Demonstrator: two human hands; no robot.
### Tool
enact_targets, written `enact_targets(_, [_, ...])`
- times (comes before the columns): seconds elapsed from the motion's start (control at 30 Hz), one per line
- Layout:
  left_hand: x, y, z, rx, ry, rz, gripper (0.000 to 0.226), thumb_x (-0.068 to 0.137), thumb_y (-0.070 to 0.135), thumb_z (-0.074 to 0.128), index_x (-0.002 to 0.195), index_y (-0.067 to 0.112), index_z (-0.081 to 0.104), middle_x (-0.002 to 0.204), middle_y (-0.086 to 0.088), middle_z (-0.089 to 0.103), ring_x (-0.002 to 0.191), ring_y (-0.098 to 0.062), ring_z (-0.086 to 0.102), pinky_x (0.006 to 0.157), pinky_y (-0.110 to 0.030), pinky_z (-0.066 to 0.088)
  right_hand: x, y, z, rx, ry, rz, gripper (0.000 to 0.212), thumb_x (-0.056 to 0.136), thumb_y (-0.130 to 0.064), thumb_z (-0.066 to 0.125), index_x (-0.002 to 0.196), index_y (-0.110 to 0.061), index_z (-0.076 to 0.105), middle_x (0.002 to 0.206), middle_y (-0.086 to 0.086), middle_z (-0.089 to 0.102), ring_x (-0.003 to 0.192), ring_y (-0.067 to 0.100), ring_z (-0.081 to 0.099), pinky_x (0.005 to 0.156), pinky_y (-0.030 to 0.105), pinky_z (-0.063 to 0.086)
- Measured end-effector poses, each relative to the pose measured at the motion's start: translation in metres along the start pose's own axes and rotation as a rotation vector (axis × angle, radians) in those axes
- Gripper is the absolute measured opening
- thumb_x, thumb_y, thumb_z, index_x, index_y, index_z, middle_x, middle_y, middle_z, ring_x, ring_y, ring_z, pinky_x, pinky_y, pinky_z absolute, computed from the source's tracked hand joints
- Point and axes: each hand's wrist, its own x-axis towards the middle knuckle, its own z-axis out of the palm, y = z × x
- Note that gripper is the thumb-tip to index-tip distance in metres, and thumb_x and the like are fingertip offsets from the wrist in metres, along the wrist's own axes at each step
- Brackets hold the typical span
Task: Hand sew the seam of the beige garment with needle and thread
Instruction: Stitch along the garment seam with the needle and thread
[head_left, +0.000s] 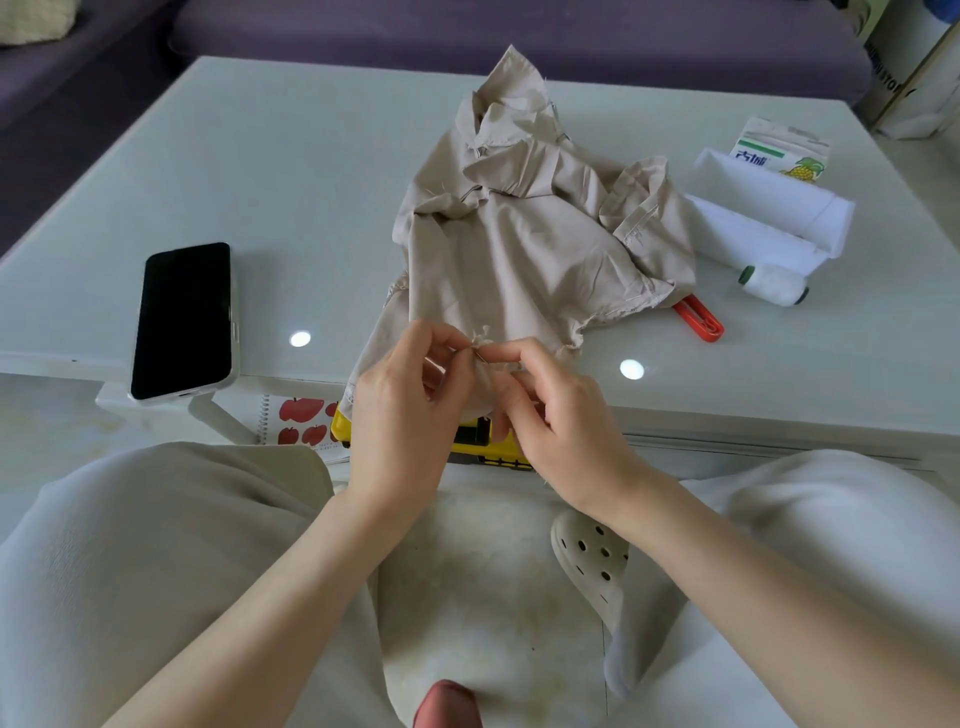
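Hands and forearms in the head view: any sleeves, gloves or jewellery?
Nothing worn shows: left hand and right hand are bare, with no gloves, rings or watch visible; left forearm and right forearm are uncovered to the frame edge.

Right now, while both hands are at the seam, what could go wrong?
1. The needle sits between the fingertips of the left hand and right hand; a push may prick a finger.
2. The garment lies over the red tool; a tug may drag it.
3. The phone overhangs the table edge; a bump may drop it.
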Motion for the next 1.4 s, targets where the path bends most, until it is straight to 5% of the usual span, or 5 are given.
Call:
enact_targets(0.63, [0.000, -0.002, 0.002, -0.037, -0.073, 0.074, 0.013, 0.089, 0.007, 0.059, 0.083, 0.017, 0.054, 0.083, 0.013, 0.054, 0.081, -0.002, 0.050, 0.071, -0.010, 0.039, 0.000, -0.016, -0.005, 0.395, -0.021, 0.290, 0.007, 0.097, -0.010, 0.049, 0.093, -0.007, 0.054, 0.069, 0.003, 0.069, 0.063, 0.015, 0.066, 0.058, 0.014, 0.045])
enact_targets(0.83, [0.001, -0.001, 0.000, -0.106, -0.147, 0.087, 0.016, 0.092, -0.003, 0.050, 0.089, 0.013, 0.050, 0.086, 0.007, 0.056, 0.082, -0.002, 0.051, 0.071, -0.008, 0.039, 0.009, -0.010, -0.016, 0.116, 0.175, 0.243, 0.019, 0.099, -0.027, 0.046, 0.090, -0.021, 0.062, 0.084, -0.008, 0.058, 0.074, 0.002, 0.054, 0.070, 0.012, 0.040])
enact_targets(0.97, [0.001, -0.004, 0.003, -0.104, -0.232, 0.127, 0.013, 0.091, -0.004, 0.049, 0.087, 0.008, 0.053, 0.085, 0.005, 0.057, 0.083, -0.011, 0.052, 0.074, -0.023, 0.045, 0.016, -0.009, -0.025, 0.209, 0.018, 0.442, 0.033, 0.099, -0.037, 0.043, 0.084, -0.025, 0.071, 0.085, -0.008, 0.070, 0.084, 0.001, 0.064, 0.082, 0.014, 0.047])
enact_targets(1.13, [0.001, -0.003, 0.002, -0.106, -0.316, 0.087, 0.021, 0.089, -0.008, 0.050, 0.085, 0.012, 0.054, 0.090, 0.001, 0.052, 0.083, -0.001, 0.051, 0.070, -0.008, 0.040, 0.017, -0.015, -0.024, 0.363, -0.069, 0.445, 0.021, 0.095, -0.018, 0.054, 0.088, -0.007, 0.069, 0.082, 0.020, 0.068, 0.072, 0.020, 0.064, 0.072, 0.025, 0.053])
enact_targets(1.4, [0.000, -0.007, 0.005, -0.060, -0.399, 0.051, 0.040, 0.093, -0.001, 0.049, 0.081, 0.036, 0.042, 0.088, 0.008, 0.048, 0.086, -0.013, 0.046, 0.071, -0.016, 0.038, 0.020, -0.005, -0.026, 0.372, 0.033, 0.480, 0.019, 0.095, -0.016, 0.054, 0.080, -0.018, 0.066, 0.070, -0.001, 0.060, 0.069, 0.007, 0.057, 0.073, 0.022, 0.048])
